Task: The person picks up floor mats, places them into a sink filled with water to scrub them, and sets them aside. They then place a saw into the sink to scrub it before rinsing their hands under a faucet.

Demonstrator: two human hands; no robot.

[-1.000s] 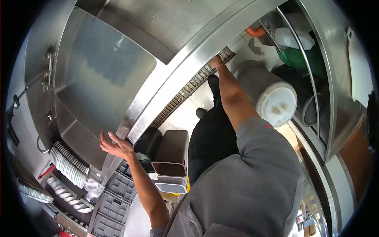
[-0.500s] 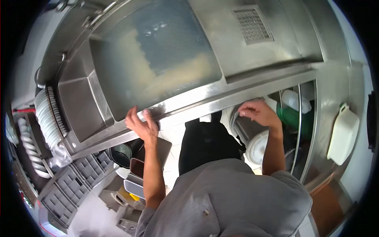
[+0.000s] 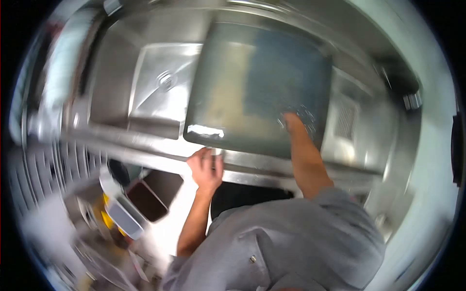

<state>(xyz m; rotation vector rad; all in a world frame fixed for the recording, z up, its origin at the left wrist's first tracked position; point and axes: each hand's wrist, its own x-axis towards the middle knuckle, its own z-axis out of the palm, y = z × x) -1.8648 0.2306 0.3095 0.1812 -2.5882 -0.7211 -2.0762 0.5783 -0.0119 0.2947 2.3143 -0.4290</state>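
A large basin full of cloudy water sits in the middle of the steel counter. My right hand reaches down into the water near the basin's front right, with small splashes around it; its fingers are under the surface and blurred, so what they do is hidden. My left hand rests with its fingers apart on the steel front edge, just below the basin's front left corner, and holds nothing.
Left of the basin is a steel sink with a drain. Stacked pale dishes stand at the far left. Below are a grey rack and several bins, one dark brown. A drain grate lies to the right.
My right hand has moved from in front of the counter up into the water. My left hand stays at the front edge. The view has turned and shifted, showing more of the left sink.
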